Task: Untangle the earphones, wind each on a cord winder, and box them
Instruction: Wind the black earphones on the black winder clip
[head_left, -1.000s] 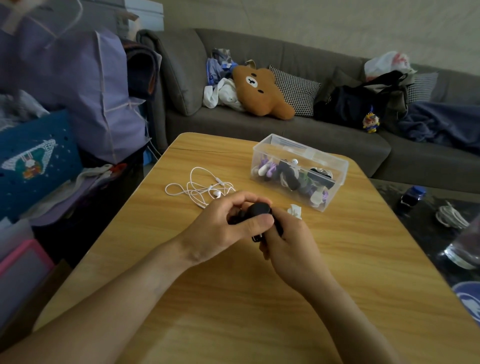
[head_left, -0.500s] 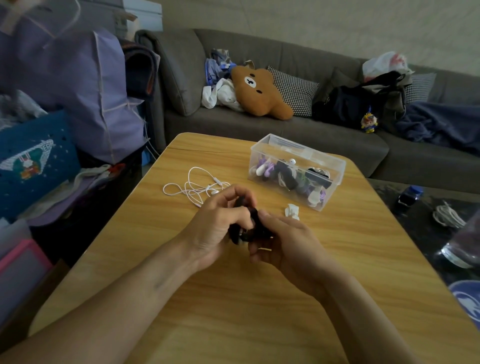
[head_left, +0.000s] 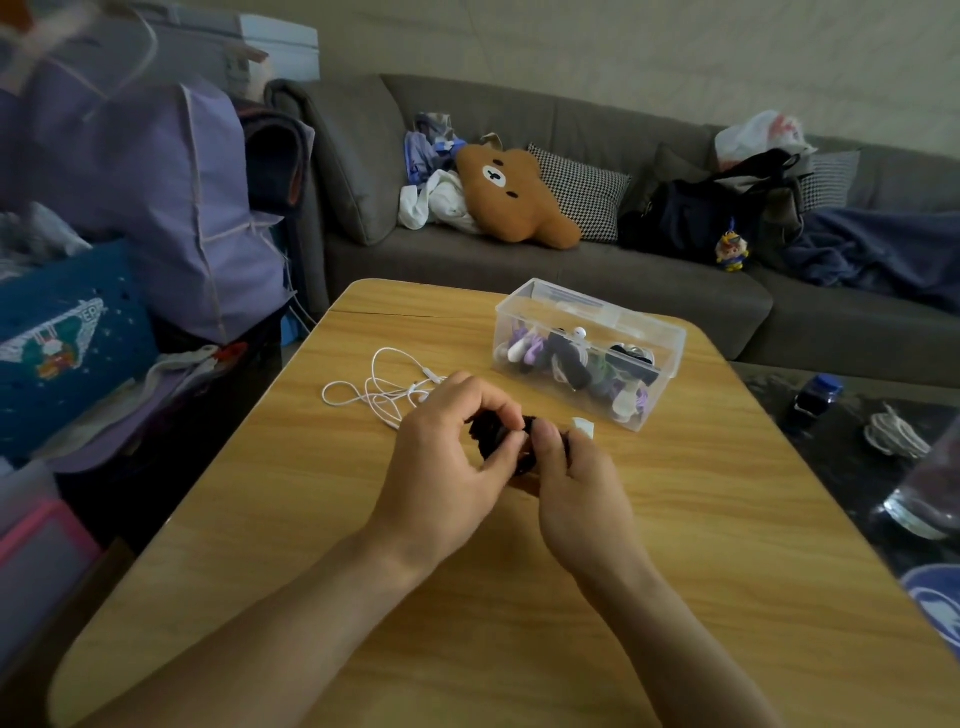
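Note:
Over the middle of the wooden table (head_left: 675, 545), my left hand (head_left: 447, 467) and my right hand (head_left: 582, 483) meet around a black earphone bundle (head_left: 498, 441). The fingers of both hands pinch it, and much of it is hidden between them. A loose white earphone (head_left: 379, 389) lies tangled on the table just beyond my left hand. A small white cord winder (head_left: 583, 427) lies by my right fingertips. Behind them stands a clear plastic box (head_left: 587, 358), holding several wound earphones in white, purple and black.
A grey sofa (head_left: 571, 280) with a bear cushion (head_left: 514, 197), bags and a blanket runs behind the table. Purple and blue bags (head_left: 130, 218) crowd the left side. A dark low table on the right carries a coiled white cable (head_left: 896, 434) and a bottle (head_left: 815, 397).
Both hands have kept turning the black bundle between their fingers. My left fingers have moved over its top, and my right thumb now presses against its near side.

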